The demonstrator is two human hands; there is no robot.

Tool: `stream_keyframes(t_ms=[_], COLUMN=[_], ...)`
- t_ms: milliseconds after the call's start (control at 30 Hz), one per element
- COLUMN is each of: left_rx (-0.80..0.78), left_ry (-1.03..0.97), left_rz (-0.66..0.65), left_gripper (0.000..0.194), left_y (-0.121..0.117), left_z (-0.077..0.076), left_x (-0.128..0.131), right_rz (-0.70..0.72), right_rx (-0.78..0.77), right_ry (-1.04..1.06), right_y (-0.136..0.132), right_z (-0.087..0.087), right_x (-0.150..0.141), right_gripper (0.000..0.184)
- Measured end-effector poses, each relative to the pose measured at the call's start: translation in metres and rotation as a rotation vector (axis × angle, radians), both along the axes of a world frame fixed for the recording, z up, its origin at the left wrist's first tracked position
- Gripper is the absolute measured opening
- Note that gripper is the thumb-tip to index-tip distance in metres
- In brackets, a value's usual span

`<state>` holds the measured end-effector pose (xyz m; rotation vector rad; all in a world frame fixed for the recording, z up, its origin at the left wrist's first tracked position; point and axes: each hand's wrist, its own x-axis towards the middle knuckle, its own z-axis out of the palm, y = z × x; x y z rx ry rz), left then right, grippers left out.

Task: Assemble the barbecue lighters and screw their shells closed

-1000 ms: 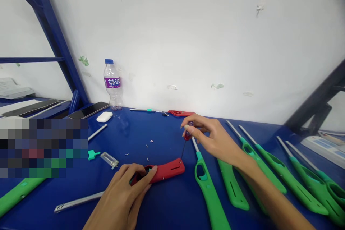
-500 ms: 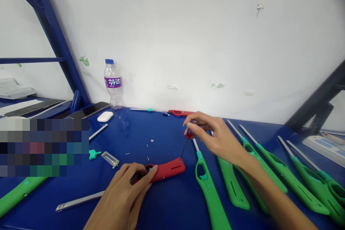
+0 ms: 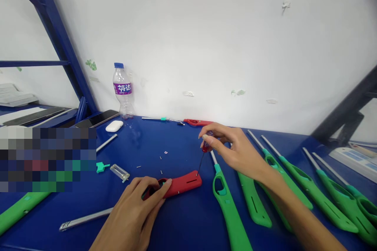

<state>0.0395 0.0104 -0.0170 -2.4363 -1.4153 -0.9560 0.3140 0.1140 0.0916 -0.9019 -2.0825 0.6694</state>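
Note:
My left hand (image 3: 138, 206) is closed around the trigger end of a red gas lighter (image 3: 184, 184), pressing it to the blue table. The lighter's metal tube (image 3: 85, 219) sticks out to the left from under that hand. Above the handle's right end, my right hand (image 3: 232, 147) grips a screwdriver (image 3: 205, 146) by its dark red handle. Its thin shaft slants down, with the tip at the hole near the handle's end. Several small screws (image 3: 161, 172) lie behind the lighter, close to a clear fuel tank (image 3: 119, 173) and a teal trigger piece (image 3: 102, 167).
Several green lighters (image 3: 231, 211) lie to the right, and another green lighter (image 3: 23, 211) is at the left. By the wall are a plastic bottle (image 3: 123, 90), a white case (image 3: 114, 126), a phone (image 3: 98, 119) and a red lighter shell (image 3: 198, 122) with loose parts.
The view has shifted very slightly. Both hands keep their grips, and the screwdriver tip stays at the same hole.

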Motion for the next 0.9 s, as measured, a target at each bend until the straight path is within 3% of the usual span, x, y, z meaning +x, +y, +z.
stream_keyframes(t_ms=[633,900], left_rx=[-0.014,-0.009], left_ry=[0.027,0.027], left_rz=[0.014,0.007], left_gripper=[0.04,0.039], left_y=[0.002,0.002], left_z=[0.001,0.001], left_x=[0.002,0.002], right_rz=[-0.013,-0.096], right_rx=[0.038,0.149], right_ry=[-0.01,-0.007], right_y=[-0.001,0.003], right_z=[0.0,-0.01], right_x=[-0.002,-0.006], right_gripper=[0.021,0.014])
